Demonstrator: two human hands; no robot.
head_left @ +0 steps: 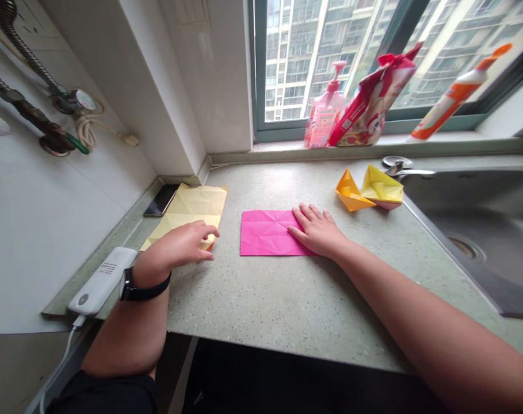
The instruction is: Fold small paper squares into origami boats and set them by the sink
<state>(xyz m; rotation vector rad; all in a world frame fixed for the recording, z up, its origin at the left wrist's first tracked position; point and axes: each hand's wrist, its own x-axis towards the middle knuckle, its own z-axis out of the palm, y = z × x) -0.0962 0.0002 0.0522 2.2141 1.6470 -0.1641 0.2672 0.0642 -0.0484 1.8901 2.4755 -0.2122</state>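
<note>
The creased magenta origami paper (265,233) is laid flat mid-counter on the speckled stone countertop (261,190). Its right edge is touched by the right hand (317,230), with fingers spread and released. The left hand (175,244) is loosely curled, grasping nothing, over the near edge of a creased yellow sheet (187,210). Two folded paper boats (369,190) stand farther right.

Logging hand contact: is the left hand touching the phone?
No, the left hand is over the yellow paper, and the phone lies apart from it, beyond the paper's edge.
</note>
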